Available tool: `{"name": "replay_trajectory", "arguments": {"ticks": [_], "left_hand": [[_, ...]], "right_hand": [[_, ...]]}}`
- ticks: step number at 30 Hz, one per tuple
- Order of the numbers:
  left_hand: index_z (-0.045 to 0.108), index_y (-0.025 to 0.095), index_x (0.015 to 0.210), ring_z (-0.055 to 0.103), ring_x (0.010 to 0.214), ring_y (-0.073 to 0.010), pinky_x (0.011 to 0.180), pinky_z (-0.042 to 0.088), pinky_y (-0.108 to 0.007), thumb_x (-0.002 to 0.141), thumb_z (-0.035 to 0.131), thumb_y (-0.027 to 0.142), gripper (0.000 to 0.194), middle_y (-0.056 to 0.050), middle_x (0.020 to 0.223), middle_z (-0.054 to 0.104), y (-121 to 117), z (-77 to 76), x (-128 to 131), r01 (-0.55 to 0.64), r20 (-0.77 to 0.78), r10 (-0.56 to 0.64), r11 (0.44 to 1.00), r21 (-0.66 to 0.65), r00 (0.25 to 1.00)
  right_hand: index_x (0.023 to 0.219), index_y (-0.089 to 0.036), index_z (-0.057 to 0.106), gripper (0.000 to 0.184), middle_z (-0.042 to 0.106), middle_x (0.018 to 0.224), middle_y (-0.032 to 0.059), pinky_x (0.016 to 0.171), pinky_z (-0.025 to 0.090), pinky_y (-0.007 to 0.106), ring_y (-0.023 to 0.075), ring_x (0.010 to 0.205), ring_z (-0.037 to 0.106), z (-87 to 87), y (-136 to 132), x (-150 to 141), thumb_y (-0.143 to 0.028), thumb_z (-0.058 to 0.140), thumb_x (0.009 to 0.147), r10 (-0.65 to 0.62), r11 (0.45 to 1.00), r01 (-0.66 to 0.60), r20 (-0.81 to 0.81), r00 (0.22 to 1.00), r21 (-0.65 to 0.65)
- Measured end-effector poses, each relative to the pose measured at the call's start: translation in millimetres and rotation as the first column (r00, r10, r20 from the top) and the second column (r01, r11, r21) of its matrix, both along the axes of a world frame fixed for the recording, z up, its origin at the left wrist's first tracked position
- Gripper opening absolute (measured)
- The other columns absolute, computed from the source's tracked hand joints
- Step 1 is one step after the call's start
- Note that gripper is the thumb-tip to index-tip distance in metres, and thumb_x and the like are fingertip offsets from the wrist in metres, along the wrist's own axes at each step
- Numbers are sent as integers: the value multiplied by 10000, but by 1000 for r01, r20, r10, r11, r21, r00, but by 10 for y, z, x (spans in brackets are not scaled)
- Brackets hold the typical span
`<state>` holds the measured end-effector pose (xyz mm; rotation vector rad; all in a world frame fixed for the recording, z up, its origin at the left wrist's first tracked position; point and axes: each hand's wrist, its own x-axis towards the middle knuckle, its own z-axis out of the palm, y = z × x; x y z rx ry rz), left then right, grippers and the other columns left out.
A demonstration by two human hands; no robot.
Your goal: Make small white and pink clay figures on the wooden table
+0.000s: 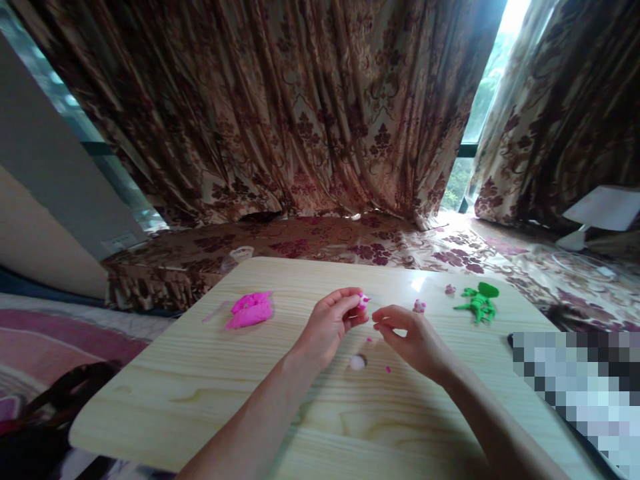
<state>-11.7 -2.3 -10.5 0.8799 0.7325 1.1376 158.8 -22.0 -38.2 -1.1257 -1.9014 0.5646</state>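
My left hand [327, 319] is closed, with thumb and fingers pinching a small white clay ball [363, 301] dotted with pink bits. Just right of it, my right hand [413, 333] has thumb and forefinger drawn together in a pinch. Whatever is between those fingertips, if anything, is too small to name. Below the hands on the table lie a white lump [357, 362] and two tiny pink pieces, one pink piece [389, 369] nearer me. Beyond my right hand sits a small pink-and-white ball [419, 306].
A bright pink clay pack [251, 310] lies on the left of the wooden table [200, 393]. At the right are a green figure [481, 303] and a small pinkish lump [450, 289]. A blurred-out flat device [575, 393] rests at the right edge. A lamp [605, 207] stands behind.
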Motion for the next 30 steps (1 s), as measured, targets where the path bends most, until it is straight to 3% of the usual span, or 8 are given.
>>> {"name": "replay_trajectory", "arguments": {"ticks": [4, 8, 17, 30], "left_hand": [[601, 126, 921, 578, 677, -106, 703, 497, -263, 745, 605, 172, 182, -50, 759, 612, -14, 38, 10, -8, -3, 8, 999, -45, 1000], [600, 129, 917, 583, 666, -106, 718, 503, -276, 756, 594, 175, 167, -48, 757, 614, -27, 48, 15, 24, 13, -23, 998, -62, 1000], [603, 126, 908, 603, 703, -105, 733, 502, -241, 762, 595, 178, 155, -53, 811, 627, -62, 63, 41, 68, 31, -66, 995, -70, 997], [602, 124, 908, 603, 675, -109, 714, 500, -246, 783, 581, 228, 164, -52, 793, 624, -62, 44, 41, 103, 12, -103, 994, -42, 995]], "right_hand": [[1029, -209, 599, 253, 604, 948, 60, 777, 485, 317, 169, 862, 590, 123, -48, -34, -131, 469, 826, -99, 967, 107, -46, 994, 230], [1201, -244, 514, 390, 549, 1020, 78, 775, 476, 339, 182, 917, 548, 201, -104, -67, -113, 441, 841, -96, 936, 91, -3, 995, 341], [1263, -270, 461, 503, 512, 1034, 73, 773, 449, 359, 201, 927, 499, 200, -126, -71, -59, 435, 807, -133, 923, 57, 179, 975, 380], [1286, -253, 434, 549, 503, 1068, 78, 803, 430, 368, 214, 954, 472, 234, -152, -90, -30, 438, 784, -169, 911, 56, 244, 955, 409]]}}
